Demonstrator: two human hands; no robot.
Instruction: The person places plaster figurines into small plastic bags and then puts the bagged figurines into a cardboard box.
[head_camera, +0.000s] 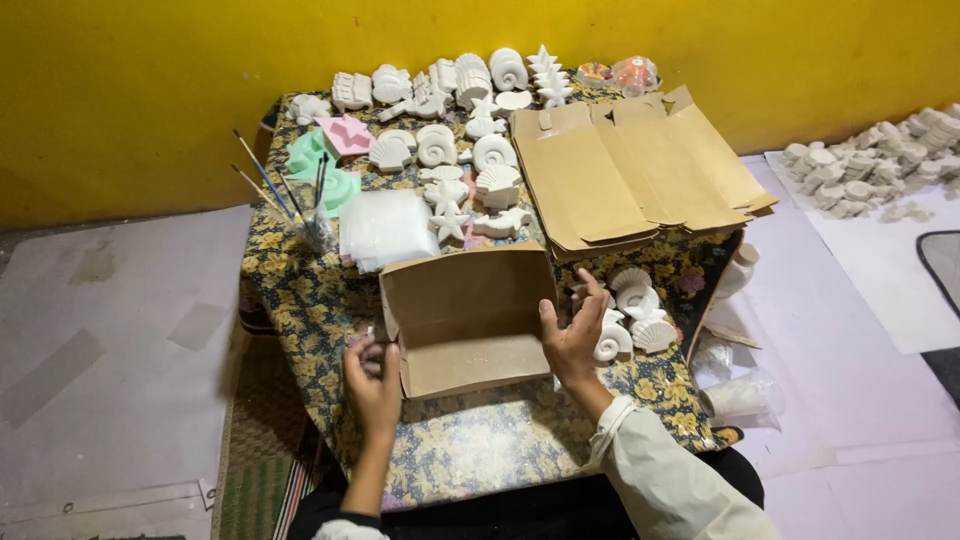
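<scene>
Now, box: the open brown cardboard box (468, 318) sits near the middle of the surface (470, 450), its mouth facing up toward you, flaps standing.
Left hand: your left hand (373, 380) is at the box's left wall, fingers curled around the side flap, loosely closed on it.
Right hand: your right hand (575, 335) presses flat against the box's right wall, fingers spread open, thumb on the inner face.
Handling: it looks light, thin and easy to crush; the walls will likely bow if squeezed, so take it low at the side walls or corners, not by the flaps.
Right of box: white plaster shells (632, 310) lie just beside your right hand; judged brittle, likely to chip if knocked.
Far side: flat brown cartons (630, 170) are stacked far right; more white casts (460, 120) fill the far edge.
Far left: a stack of clear bags (385, 228), paintbrushes in a jar (300, 205), and pink and green moulds (328, 150).
</scene>
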